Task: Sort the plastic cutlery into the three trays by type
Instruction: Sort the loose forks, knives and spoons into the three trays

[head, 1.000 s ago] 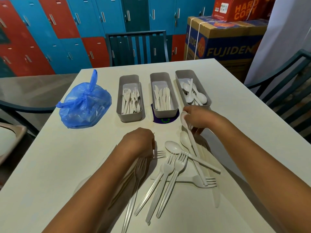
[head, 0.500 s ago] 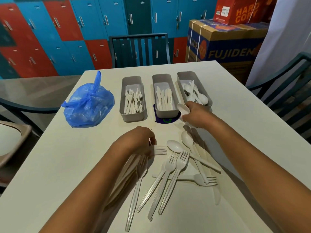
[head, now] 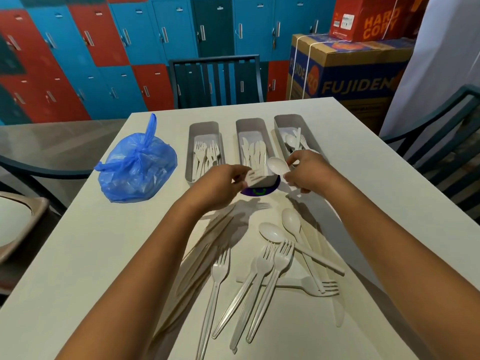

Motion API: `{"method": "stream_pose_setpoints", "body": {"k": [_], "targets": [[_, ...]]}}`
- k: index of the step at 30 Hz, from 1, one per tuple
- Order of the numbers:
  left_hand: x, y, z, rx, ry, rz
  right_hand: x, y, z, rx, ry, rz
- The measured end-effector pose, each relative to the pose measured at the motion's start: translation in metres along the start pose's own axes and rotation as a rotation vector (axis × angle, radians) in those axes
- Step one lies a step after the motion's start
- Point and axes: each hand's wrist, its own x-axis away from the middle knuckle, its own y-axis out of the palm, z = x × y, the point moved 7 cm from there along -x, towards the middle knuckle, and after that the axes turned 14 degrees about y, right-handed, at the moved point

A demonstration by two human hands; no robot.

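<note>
The right hand (head: pixel 307 174) pinches a spoon (head: pixel 278 165), bowl jutting left of its fingers, just before the spoon tray (head: pixel 309 131). The left hand (head: pixel 220 188) grasps a fork (head: pixel 253 176) (tines pointing right) before the fork tray (head: pixel 192 141).

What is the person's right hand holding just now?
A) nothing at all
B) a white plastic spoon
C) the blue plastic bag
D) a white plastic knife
B: the right hand pinches a white plastic spoon by its handle, the bowl sticking out near the grey spoon tray.
</note>
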Motion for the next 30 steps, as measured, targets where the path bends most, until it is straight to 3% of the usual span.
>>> {"method": "stream_pose_setpoints", "body": {"k": [6, 11, 17, 21, 30], "targets": [[-0.005, -0.013, -0.039, 0.432, -0.352, 0.220, -0.012, -0.017, -0.008, -0.034, 0.025, 0.053], [-0.008, -0.023, -0.066, 0.738, -0.400, 0.496, -0.023, -0.031, -0.016, 0.000, 0.000, 0.159], [-0.010, -0.039, -0.089, 0.461, -0.455, 0.544, -0.041, -0.044, -0.012, 0.009, 0.115, 0.238], [-0.017, -0.037, -0.099, 0.306, -0.495, 0.382, -0.054, -0.046, -0.013, 0.002, 0.144, 0.269], [-0.039, -0.045, -0.109, 0.211, -0.505, 0.378, -0.071, -0.049, -0.028, -0.080, 0.081, 0.335]]}}
